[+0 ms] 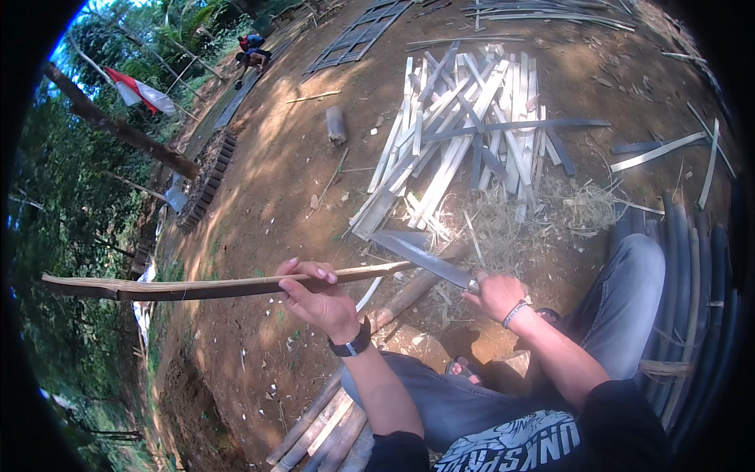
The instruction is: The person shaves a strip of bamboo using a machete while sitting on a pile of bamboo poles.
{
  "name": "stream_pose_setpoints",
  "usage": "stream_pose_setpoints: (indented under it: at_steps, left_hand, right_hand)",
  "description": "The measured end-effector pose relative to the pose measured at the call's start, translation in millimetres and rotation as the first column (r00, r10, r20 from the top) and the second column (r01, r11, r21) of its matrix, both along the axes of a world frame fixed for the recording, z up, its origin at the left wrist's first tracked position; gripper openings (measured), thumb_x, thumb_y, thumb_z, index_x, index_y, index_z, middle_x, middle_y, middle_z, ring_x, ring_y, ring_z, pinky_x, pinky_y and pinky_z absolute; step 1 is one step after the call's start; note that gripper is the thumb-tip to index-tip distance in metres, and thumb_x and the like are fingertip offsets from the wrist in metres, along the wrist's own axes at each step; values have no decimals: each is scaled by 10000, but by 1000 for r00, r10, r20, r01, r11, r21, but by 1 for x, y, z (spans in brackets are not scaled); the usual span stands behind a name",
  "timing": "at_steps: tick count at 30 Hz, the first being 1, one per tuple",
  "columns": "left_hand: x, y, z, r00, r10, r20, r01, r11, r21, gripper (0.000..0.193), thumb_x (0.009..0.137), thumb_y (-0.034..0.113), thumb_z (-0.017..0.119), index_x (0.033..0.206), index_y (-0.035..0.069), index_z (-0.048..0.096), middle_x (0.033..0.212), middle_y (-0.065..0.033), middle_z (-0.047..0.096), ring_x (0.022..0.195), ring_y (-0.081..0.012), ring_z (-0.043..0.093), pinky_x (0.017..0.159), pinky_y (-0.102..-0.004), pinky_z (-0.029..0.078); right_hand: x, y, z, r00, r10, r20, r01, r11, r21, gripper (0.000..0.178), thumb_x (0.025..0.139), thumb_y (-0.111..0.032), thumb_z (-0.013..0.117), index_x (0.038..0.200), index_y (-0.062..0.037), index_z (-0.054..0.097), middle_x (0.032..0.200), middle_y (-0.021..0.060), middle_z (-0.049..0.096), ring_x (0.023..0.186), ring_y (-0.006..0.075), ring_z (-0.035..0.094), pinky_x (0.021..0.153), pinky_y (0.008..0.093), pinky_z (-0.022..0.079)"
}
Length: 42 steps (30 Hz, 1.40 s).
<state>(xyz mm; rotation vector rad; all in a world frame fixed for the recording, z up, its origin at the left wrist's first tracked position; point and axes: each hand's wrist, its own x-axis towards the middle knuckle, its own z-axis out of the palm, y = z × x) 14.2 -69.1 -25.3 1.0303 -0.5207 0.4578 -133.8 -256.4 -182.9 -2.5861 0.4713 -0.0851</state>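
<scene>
A long split bamboo strip (181,289), pale on top and dark along its side, lies across the left half of the head view. Partway along it, my left hand (321,303) holds the strip between thumb and fingers. In my right hand (499,297) is the handle of a machete (429,261), its broad grey blade pointing up and left. The strip's right end meets the blade's lower edge or passes just under it; I cannot tell which. Below them a round bamboo pole (405,301) runs slantwise near my knees.
Beyond the blade lies a heap of split bamboo slats (472,118), with curled shavings (578,211) beside it. Dark bamboo poles (683,291) line my right side; more poles (330,436) lie at lower left. A short log (336,124) rests on the dirt. A person (253,57) bends far off.
</scene>
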Motion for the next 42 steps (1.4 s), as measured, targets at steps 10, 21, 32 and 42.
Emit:
stream_pose_setpoints:
  at_steps: [10, 21, 32, 42]
  left_hand:
    - [-13, 3, 19, 990, -91, -106, 83, 994, -75, 492, 959, 545, 387, 860, 76, 495, 710, -41, 464, 641, -148, 461, 590, -282, 392]
    - [-17, 5, 10, 993, -114, -33, 115, 993, 40, 529, 958, 580, 315, 698, 121, 347, 581, 10, 303, 458, -100, 307, 474, -238, 276]
    - [-11, 1, 9, 997, 50, -59, -49, 999, 15, 539, 965, 582, 282, 685, 122, 300, 531, 20, 253, 410, -82, 232, 398, -218, 186]
    - [-19, -9, 12, 996, 84, -21, -84, 996, 34, 536, 974, 564, 273, 684, 114, 295, 533, 19, 257, 404, -87, 240, 391, -226, 185]
  right_hand:
    - [-21, -11, 12, 971, -123, 207, 106, 991, 87, 567, 858, -544, 540, 783, 16, 582, 669, 220, 627, 666, 398, 633, 633, 493, 490]
    - [-7, 57, 25, 977, -102, 186, -73, 662, 746, 637, 924, -497, 458, 639, 65, 546, 442, 210, 412, 445, 322, 498, 520, 439, 413]
    - [9, 80, 37, 999, -8, 53, -43, 477, 878, 738, 933, -534, 423, 508, 69, 424, 429, 148, 340, 426, 214, 392, 497, 455, 386]
    - [-1, 58, 17, 1000, -18, -13, 19, 354, 935, 717, 960, -577, 309, 553, -16, 494, 451, 42, 447, 390, 146, 454, 412, 331, 375]
